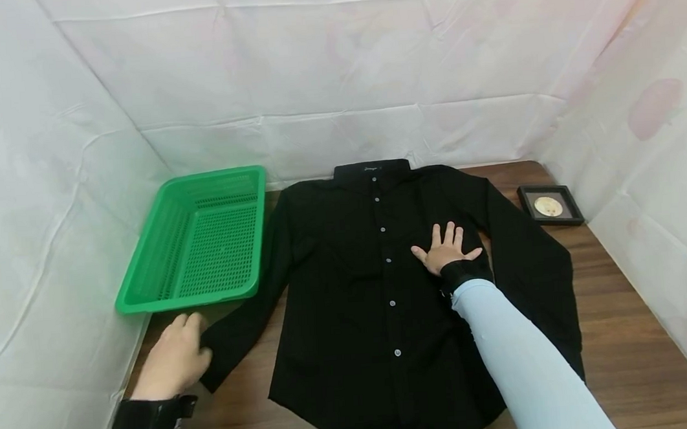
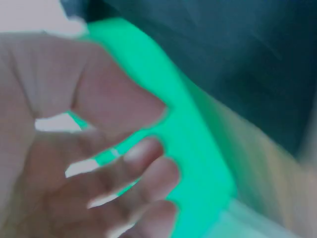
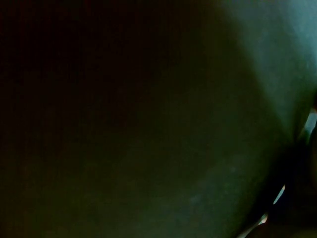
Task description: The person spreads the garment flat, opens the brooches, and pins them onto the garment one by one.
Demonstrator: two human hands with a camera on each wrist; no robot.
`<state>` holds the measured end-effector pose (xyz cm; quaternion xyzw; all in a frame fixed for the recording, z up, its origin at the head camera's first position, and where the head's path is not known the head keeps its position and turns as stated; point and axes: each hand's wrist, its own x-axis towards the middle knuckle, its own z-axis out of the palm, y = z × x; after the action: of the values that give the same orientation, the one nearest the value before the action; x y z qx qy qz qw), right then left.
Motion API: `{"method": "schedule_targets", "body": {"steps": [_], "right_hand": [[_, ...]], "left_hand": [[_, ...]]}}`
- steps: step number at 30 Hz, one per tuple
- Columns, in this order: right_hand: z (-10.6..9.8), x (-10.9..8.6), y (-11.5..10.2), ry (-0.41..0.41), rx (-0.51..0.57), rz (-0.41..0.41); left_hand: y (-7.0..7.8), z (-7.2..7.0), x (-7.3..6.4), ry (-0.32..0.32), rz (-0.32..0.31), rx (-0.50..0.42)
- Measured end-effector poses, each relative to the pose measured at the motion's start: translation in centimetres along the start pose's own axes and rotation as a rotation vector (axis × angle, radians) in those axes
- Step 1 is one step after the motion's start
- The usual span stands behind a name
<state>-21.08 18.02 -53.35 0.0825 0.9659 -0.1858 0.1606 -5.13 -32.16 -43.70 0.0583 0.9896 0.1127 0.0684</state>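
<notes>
Lying front up on the wooden table, a black shirt is shown in the head view, with its collar by the far edge and its hem toward the near edge. The shirt's chest is pressed by the right hand, laid flat with its fingers spread wide. Near the table's left edge, the left hand is held beside a shirt cuff, blurred; whether the cuff is touched cannot be told. A green basket is set at the far left corner, just beside one shirt sleeve, and a small black frame is placed near the far right corner.

In the left wrist view, the left hand's fingers are loosely bent, with nothing held between them; the green basket is seen behind them, with dark cloth at the upper right.

In the right wrist view, mostly darkness is shown, and the right hand cannot be made out.
</notes>
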Motion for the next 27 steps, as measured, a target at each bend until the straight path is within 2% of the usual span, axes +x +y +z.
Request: {"method": "schedule_targets", "body": {"steps": [3,6,11,14,17,20,23,27], "right_hand": [[-0.2,-0.1,0.2,0.009,0.008,0.008],[-0.1,0.0,0.2,0.0,-0.004,0.001],[0.2,0.1,0.2,-0.002,-0.012,-0.002],[0.2,0.2,0.2,-0.005,-0.017,0.004],[-0.4,0.0,0.1,-0.04,-0.029,0.0],[-1.8,-0.7,-0.1,-0.067,-0.019,-0.043],[-3.4,-1.6,0.2,-0.059,-0.021,-0.134],[-4.8,-3.3,1.1,-0.039,-0.077,-0.249]], "left_hand": [[3.5,0.6,1.6,0.113,0.107,-0.06],[6.5,1.9,3.2,0.133,0.171,-0.113],[10.4,3.9,5.9,0.17,0.271,-0.153],[12.3,4.8,8.0,0.123,0.342,-0.152],[13.4,6.1,9.8,0.031,0.38,-0.1],[13.5,7.4,10.9,-0.056,0.387,-0.006],[13.2,8.3,11.1,-0.117,0.365,0.065],[13.0,8.7,10.6,-0.156,0.331,0.067]]}}
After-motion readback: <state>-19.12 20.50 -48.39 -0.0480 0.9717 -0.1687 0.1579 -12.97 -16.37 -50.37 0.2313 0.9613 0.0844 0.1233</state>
